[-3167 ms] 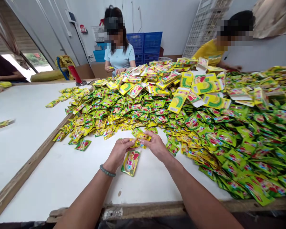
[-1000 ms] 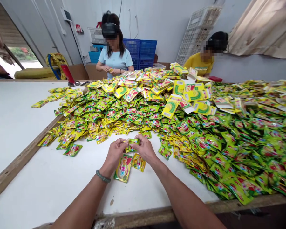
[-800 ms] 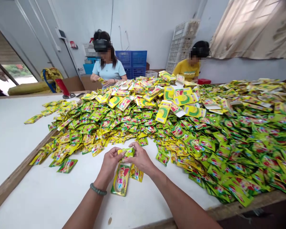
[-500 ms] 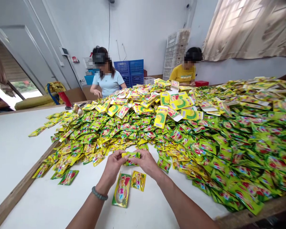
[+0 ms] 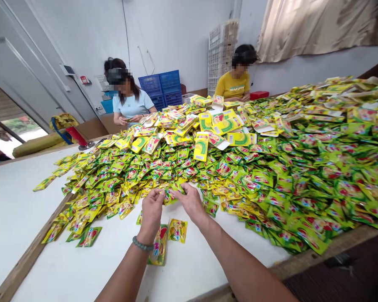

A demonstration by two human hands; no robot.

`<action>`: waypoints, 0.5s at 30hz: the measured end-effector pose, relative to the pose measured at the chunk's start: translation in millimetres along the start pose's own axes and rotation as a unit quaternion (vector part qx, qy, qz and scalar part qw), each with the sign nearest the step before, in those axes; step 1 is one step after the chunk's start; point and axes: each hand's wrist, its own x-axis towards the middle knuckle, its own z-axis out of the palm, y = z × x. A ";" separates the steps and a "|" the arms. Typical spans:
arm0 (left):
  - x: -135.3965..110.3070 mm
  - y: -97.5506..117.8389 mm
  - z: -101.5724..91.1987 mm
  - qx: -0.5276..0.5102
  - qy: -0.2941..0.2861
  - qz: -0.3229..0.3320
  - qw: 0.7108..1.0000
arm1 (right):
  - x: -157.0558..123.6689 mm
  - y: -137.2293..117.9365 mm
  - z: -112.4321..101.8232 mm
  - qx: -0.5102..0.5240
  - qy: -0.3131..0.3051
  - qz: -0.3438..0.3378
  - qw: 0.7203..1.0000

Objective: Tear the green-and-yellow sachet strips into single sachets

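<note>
Head view: left hand (image 5: 151,208) and right hand (image 5: 191,202) close together, grip unclear, long foil sachet (image 5: 160,247), long axis toward the pile (image 5: 145,167).

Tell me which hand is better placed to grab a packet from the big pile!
Probably the right hand. Its fingertips reach over the front edge of the pile of sachets, while the left hand sits a little further back, above a large sachet lying on the white table.

a big white table (image 5: 28,218) with a wood strip (image 5: 31,251) across it holds a huge pile of shiny green and yellow packets (image 5: 271,180). two more packets (image 5: 178,230) lie flat on the white top, just beside the pile.
</note>
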 end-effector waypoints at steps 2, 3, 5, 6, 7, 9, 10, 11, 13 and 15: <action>-2.6 4.9 4.7 -0.037 -0.011 -0.015 0.999 | -0.9 -1.0 1.5 -0.049 0.031 -0.010 0.998; -3.7 7.9 7.1 -0.054 -0.027 -0.021 0.998 | -1.1 -2.1 1.5 -0.044 0.035 -0.005 0.998; -4.6 14.0 12.2 -0.077 -0.066 -0.027 0.995 | -1.1 -5.2 0.0 0.017 0.014 0.025 0.999; -4.0 17.0 14.6 -0.080 -0.082 -0.028 0.993 | -0.8 -6.8 -1.5 0.059 0.001 0.043 0.997; -2.2 19.8 16.9 -0.080 -0.094 -0.030 0.992 | -0.4 -8.4 -3.5 0.099 -0.009 0.054 0.994; 4.9 26.6 20.8 -0.072 -0.117 -0.039 0.990 | 1.0 -11.1 -9.0 0.148 -0.015 0.050 0.988; 10.4 31.1 22.5 -0.064 -0.137 -0.050 0.987 | 1.9 -12.1 -12.2 0.152 -0.011 0.038 0.988; 16.9 36.6 24.5 -0.050 -0.165 -0.063 0.983 | 3.0 -13.0 -15.4 0.142 -0.003 0.025 0.990; 31.9 51.3 30.9 0.012 -0.231 -0.085 0.969 | 5.6 -14.7 -20.9 0.081 0.036 0.009 0.996; 47.4 68.7 44.2 0.104 -0.264 -0.070 0.956 | 7.8 -16.9 -23.8 -0.003 0.098 0.005 0.995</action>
